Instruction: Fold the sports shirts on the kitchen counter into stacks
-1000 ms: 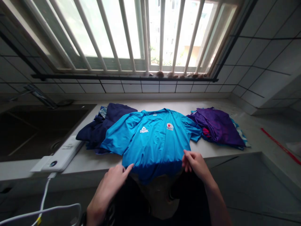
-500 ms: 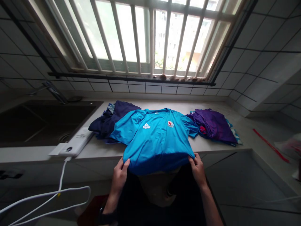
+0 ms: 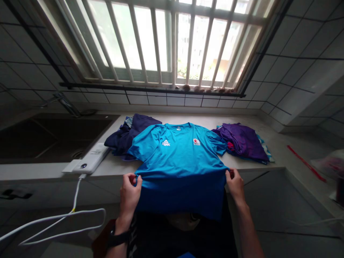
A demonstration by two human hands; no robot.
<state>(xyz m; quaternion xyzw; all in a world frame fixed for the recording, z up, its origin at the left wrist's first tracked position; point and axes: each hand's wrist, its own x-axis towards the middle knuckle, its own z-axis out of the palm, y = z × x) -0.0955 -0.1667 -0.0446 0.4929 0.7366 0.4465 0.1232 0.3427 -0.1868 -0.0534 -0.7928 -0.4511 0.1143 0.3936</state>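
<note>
A blue T-shirt (image 3: pixel 180 154) lies front side up across the counter's front edge, its neck toward the window and its lower part hanging down. White lettering and a round badge show on the chest. My left hand (image 3: pixel 130 193) pinches the shirt's left side near the edge, thumb against fingers. On the opposite side my right hand (image 3: pixel 235 184) grips the fabric the same way. Between them the cloth is pulled taut, with creases running across. The shirt's sleeves touch or overlap dark clothes (image 3: pixel 131 134) on the left and a purple folded garment (image 3: pixel 243 141) on the right.
Left of the clothes is a dark sink (image 3: pixel 53 139) with a faucet (image 3: pixel 67 104). A white power strip (image 3: pixel 91 159) sits at the counter edge, its cable (image 3: pixel 76 197) hanging down. A red strip (image 3: pixel 306 163) lies on the right counter, below the barred window (image 3: pixel 166 43).
Both hands have moved apart and slightly up along the shirt's sides, from its lower corners. The shirt is stretched wider, and its lower part now hangs further down over the edge.
</note>
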